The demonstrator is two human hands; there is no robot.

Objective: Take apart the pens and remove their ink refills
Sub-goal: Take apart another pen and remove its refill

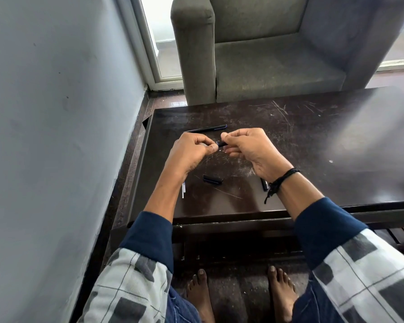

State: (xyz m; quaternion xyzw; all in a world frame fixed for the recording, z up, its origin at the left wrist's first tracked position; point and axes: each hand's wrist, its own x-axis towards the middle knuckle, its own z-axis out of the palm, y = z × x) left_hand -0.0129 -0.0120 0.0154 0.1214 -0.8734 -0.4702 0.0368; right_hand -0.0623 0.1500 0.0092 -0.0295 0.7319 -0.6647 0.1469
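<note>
Left hand (191, 148) and right hand (245, 148) above table (313, 136), both pinching dark pen part (222, 143) between them; whole pen (207, 129) just beyond; pen cap (212, 179) nearer.

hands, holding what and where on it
One dark pen piece: left hand pinches its left end, right hand pinches its right end.

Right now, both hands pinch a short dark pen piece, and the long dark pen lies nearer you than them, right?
No: head view shows the long dark pen beyond the left hand and right hand pinching the short dark pen piece.
</note>
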